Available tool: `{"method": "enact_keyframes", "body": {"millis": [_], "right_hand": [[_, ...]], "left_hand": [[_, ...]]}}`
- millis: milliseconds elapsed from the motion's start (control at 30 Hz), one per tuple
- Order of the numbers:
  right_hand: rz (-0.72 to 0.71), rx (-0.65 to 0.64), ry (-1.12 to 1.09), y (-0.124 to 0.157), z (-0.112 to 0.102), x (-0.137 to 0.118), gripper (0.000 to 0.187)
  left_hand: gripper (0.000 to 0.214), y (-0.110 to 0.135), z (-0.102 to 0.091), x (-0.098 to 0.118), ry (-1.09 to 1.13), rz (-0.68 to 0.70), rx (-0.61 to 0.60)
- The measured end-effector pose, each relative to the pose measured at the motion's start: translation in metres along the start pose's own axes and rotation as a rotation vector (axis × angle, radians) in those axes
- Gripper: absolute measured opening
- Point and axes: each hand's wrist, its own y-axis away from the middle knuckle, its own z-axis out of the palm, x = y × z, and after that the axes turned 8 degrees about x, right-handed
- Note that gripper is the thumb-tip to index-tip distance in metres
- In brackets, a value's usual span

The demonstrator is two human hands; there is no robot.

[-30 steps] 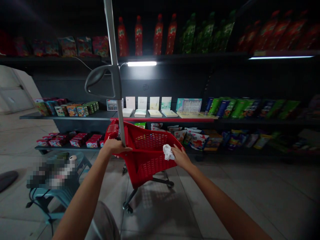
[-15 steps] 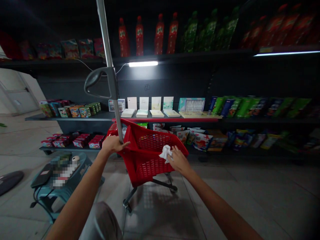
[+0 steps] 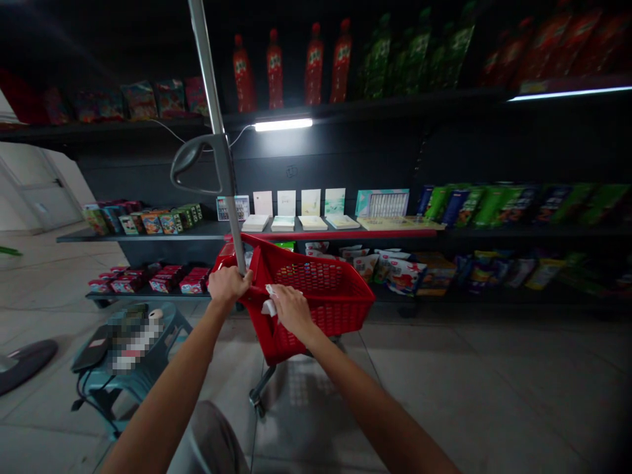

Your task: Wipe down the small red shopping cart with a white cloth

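A red shopping cart (image 3: pixel 345 316) with perforated sides stands in front of me. At its left end, my left hand (image 3: pixel 228 287) is closed on the cart, right by the foot of a metal pole (image 3: pixel 214 105). My right hand (image 3: pixel 291 308) has its fingers bent over a crumpled white tissue (image 3: pixel 269 307), pressed on the cart's near rim close to my left hand. Part of the tissue sticks out left of the fingers; the rest is hidden under them. A grey loop handle (image 3: pixel 200 164) is fixed to the pole above the cart.
Behind the cart, a dark shelf (image 3: pixel 143 232) carries small boxes, books (image 3: pixel 284 222) and green and blue packets. Red bottles (image 3: pixel 315 66) and green bottles fill the shelf above. Snack bags (image 3: pixel 405 275) lie below. A blue-green stool (image 3: pixel 168 329) bearing items stands left, beside a round base (image 3: pixel 29 362).
My right hand has slid left along the cart's near rim with the tissue, from the far right end to near my left hand. My left thumb has drawn in. The view has shifted slightly.
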Motion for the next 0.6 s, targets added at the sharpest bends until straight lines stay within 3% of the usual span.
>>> {"method": "enact_keyframes", "body": {"millis": [367,500,600], "right_hand": [[0.057,-0.049,0.204,0.051,-0.023,0.167,0.043],[0.116,-0.032,0.285,0.074,-0.023,0.221,0.069],[0.239,0.107,0.222,0.091,-0.012,0.256,0.075]], "left_hand": [[0.080,-0.026,0.017,-0.011,-0.032,0.112,-0.028],[0.088,-0.037,0.015,-0.011,-0.052,0.209,-0.149],[0.085,-0.045,0.009,-0.011,-0.026,0.321,-0.281]]}}
